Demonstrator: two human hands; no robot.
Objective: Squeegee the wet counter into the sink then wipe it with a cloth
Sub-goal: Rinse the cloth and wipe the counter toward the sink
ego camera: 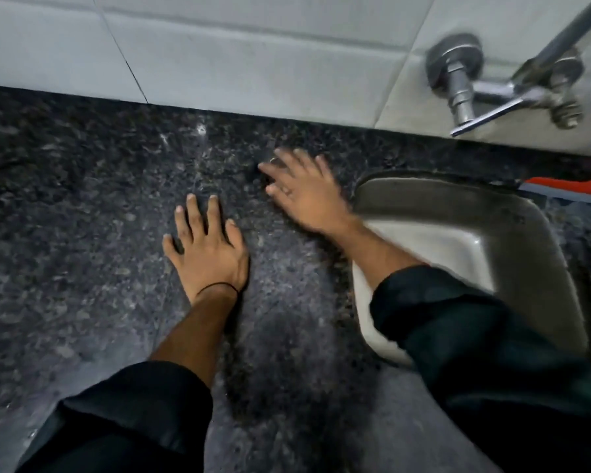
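Note:
My left hand (207, 249) lies flat on the dark speckled granite counter (82, 206), fingers spread, a thin black band round the wrist. My right hand (302, 191) is also flat on the counter, fingers straight and spread, blurred by motion, just left of the steel sink (512, 227). My right forearm crosses the sink's left rim. Neither hand holds anything. An orange and grey object (574, 189), perhaps a cloth or a sponge, lies at the sink's far right edge, partly cut off by the frame. No squeegee is in view.
White wall tiles (219, 52) run along the back of the counter. A chrome wall tap (485, 93) with a lever handle sticks out above the sink at the upper right. The counter's front edge is near the bottom left.

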